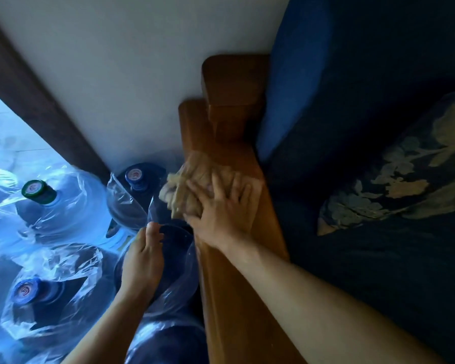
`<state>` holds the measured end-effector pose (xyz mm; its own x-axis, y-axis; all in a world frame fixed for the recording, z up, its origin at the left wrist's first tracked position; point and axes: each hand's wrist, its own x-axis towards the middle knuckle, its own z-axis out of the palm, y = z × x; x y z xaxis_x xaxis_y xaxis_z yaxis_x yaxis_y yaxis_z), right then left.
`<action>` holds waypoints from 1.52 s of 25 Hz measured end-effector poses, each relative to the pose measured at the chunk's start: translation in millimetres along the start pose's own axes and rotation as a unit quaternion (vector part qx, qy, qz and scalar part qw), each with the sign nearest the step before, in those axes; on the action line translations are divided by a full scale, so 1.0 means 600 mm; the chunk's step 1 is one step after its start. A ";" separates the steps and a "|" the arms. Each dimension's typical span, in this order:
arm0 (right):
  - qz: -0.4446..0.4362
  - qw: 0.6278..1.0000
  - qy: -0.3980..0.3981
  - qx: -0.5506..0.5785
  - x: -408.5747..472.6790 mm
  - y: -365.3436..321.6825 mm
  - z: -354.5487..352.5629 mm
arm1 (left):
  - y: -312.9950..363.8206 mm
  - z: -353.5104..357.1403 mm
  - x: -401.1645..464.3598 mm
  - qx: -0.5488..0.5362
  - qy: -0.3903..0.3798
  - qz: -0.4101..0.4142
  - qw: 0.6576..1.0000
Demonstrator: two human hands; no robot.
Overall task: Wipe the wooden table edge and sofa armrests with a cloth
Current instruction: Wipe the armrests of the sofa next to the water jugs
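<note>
A right hand [222, 206] presses a soft, crumpled beige cloth [192, 185] flat on the wooden sofa armrest [237, 271], fingers [216, 183] spread, cloth spilling over its outer edge; light and limp, best palmed from above

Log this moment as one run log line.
step: wiping armrest | right hand: presses cloth flat | left hand: rests on water jug

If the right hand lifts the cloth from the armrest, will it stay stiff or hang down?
The cloth is bunched in soft folds under the right hand, so it would probably droop. One end already hangs off the wooden armrest, suggesting it is light and floppy.
</note>
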<state>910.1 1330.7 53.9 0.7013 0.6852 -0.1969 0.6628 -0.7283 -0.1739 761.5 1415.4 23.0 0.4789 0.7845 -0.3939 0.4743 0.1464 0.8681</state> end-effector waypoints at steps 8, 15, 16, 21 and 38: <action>-0.227 0.973 -0.030 0.036 -0.133 0.184 0.007 | 0.009 0.039 -0.036 -0.037 -0.066 -0.063 0.995; 0.301 0.809 -0.020 0.505 -0.008 0.211 -0.021 | -0.003 0.049 -0.064 -0.044 -0.108 -0.080 0.990; 0.321 0.799 -0.033 0.507 0.008 0.204 -0.030 | -0.008 0.043 -0.064 -0.040 -0.096 -0.084 0.991; 0.198 0.972 0.006 0.128 -0.068 0.115 0.010 | -0.025 0.001 -0.057 -0.007 0.033 -0.035 0.999; -0.035 0.887 0.035 0.459 -0.241 0.243 0.037 | 0.002 0.044 -0.159 0.025 0.031 -0.006 0.999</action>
<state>899.6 1125.5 35.8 0.7022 0.7050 -0.0992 0.2351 -0.3612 -0.9024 735.8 1325.0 53.4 0.4273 0.8186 -0.3839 0.5167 0.1273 0.8466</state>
